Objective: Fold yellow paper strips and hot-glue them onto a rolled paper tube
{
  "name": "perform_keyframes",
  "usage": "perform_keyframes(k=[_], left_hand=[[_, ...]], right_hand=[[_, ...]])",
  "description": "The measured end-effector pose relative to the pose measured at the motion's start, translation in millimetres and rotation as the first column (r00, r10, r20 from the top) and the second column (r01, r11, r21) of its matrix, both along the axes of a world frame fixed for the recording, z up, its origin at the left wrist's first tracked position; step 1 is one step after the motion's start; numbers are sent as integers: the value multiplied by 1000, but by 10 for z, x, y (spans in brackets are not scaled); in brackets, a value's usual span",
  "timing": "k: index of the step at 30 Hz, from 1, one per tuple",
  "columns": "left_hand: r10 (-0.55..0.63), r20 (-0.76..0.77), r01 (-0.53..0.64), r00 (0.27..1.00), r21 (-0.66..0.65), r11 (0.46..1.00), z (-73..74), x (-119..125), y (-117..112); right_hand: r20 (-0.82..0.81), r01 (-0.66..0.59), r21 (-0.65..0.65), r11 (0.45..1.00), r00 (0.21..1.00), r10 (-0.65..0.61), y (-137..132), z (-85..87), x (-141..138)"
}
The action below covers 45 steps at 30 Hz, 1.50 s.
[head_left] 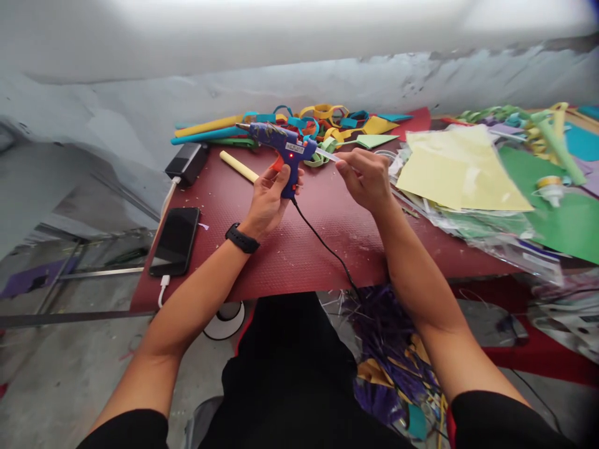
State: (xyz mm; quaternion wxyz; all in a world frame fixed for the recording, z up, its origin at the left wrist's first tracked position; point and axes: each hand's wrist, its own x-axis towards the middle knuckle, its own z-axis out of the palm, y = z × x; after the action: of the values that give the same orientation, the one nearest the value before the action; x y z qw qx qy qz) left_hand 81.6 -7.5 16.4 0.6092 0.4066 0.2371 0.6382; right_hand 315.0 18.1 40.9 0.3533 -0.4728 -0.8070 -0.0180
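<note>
My left hand (271, 196) is wrapped round the handle of a blue glue gun (279, 138), thumb close to its orange trigger. The gun's nozzle points left, and a small red light glows on its side. From its back end sticks a translucent glue stick (327, 154). My right hand (367, 178) pinches the outer end of that stick between thumb and fingers. A black cord (322, 240) runs from the bottom of the handle over the table's front edge. Behind my left hand lies a pale yellow paper roll (238, 167), partly hidden by the fingers.
Colourful paper chains (327, 118) lie along the back of the red table (309, 268). At left are a phone (175, 240) on a white cable and a black power adapter (187, 163). Yellow paper sheets (456, 171) and a small glue bottle (551, 189) lie at right.
</note>
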Motion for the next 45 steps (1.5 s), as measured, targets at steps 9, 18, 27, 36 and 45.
perform_keyframes(k=[9,18,27,36,45], left_hand=[[35,-66,-26,997,128,991,-77,-47,48],[22,-117,-15,993,65,998,-50,1,-11],[19,-148,-7,989,80,997,-93,-19,8],[30,102,-16,994,-128,992,-19,101,46],[-65,-23,66,998,60,996,-152,158,6]], right_hand=[[84,65,7,998,994,-65,-35,44,30],[-27,-95,-3,995,995,95,-36,-22,-48],[-1,-98,11,995,995,98,-5,-21,-44],[-114,190,124,974,978,-177,-264,-81,-399],[-842,-584,-256,771,526,119,-118,-316,-851]])
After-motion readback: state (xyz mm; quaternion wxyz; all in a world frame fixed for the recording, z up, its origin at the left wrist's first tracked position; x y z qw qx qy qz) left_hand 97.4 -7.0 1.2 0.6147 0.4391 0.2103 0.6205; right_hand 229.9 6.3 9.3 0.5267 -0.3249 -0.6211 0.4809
